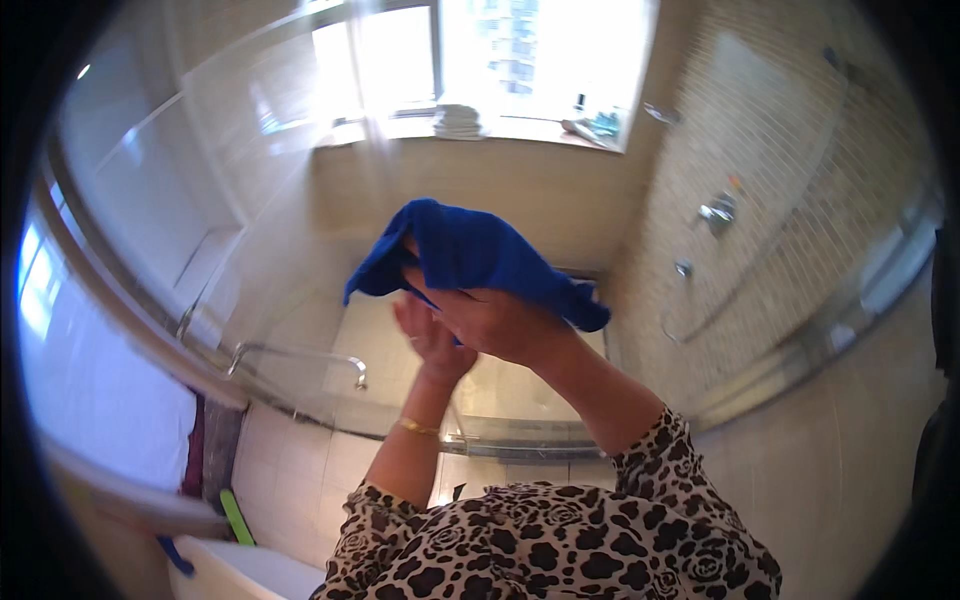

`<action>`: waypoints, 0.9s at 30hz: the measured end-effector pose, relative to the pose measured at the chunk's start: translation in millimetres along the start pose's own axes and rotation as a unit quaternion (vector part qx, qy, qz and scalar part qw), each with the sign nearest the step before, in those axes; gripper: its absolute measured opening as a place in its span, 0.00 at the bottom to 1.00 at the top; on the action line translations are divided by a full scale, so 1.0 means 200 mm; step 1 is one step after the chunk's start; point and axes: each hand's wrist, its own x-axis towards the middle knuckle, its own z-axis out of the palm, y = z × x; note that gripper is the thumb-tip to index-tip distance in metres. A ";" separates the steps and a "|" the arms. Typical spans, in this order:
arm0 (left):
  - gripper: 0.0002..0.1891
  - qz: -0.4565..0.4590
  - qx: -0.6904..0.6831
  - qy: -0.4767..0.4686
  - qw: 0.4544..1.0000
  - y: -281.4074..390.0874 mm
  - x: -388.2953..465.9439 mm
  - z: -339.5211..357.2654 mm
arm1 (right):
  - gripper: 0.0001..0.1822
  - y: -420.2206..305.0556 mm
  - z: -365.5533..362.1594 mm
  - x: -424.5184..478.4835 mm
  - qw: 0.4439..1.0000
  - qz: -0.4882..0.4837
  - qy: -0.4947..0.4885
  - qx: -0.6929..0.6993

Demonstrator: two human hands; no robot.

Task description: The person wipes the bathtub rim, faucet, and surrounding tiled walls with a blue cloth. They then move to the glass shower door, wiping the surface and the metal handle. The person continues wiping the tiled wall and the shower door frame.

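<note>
A blue cloth (480, 244) hangs bunched over my hands in the middle of the view. My right hand (491, 319) grips it from beneath, with part of the fingers hidden by its folds. Just below and left, my left hand (431, 337) is raised near the cloth's lower edge, slightly blurred; whether its fingers hold the cloth cannot be told. A gold-coloured bracelet (418, 427) circles my left wrist.
Glass shower panels curve around me, with a metal bar handle (300, 350) at left. A shower valve (718, 213) and hose are on the tiled right wall. Folded white towels (458, 122) and bottles (606, 122) stand on the windowsill. A white tub (247, 570) is at lower left.
</note>
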 end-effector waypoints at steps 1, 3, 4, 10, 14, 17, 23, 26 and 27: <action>0.30 0.021 -0.010 0.000 1.000 0.03 0.09 -0.02 | 0.16 0.07 -0.05 -0.04 0.999 -0.001 0.028 0.020; 0.29 0.036 0.026 -0.018 0.999 0.06 0.16 -0.07 | 0.17 0.14 -0.17 -0.16 0.997 0.005 0.073 -0.032; 0.29 0.037 0.026 -0.015 0.999 0.06 0.17 -0.07 | 0.17 0.19 -0.30 -0.27 0.990 0.015 0.085 -0.115; 0.27 0.043 0.026 0.003 0.999 0.12 0.23 -0.05 | 0.21 0.55 -0.74 -1.03 0.880 0.127 0.310 -0.338; 0.27 -0.057 -0.018 0.016 0.998 0.29 0.24 0.00 | 0.21 0.56 -0.59 -1.22 0.794 0.265 0.428 -0.341; 0.25 -0.034 -0.104 -0.024 0.994 0.57 0.26 0.00 | 0.22 0.48 -0.41 -1.14 0.854 0.195 0.323 -0.359; 0.21 0.114 -0.090 -0.156 0.977 0.92 0.34 0.16 | 0.22 0.59 -0.92 -1.03 0.910 0.134 0.199 -0.339; 0.19 0.147 -0.003 -0.094 0.985 0.87 0.28 0.22 | 0.22 0.79 -1.17 -1.26 0.855 0.199 0.344 -0.334; 0.19 0.147 -0.002 -0.088 0.985 0.87 0.27 0.23 | 0.23 0.81 -1.26 -1.32 0.834 0.203 0.364 -0.363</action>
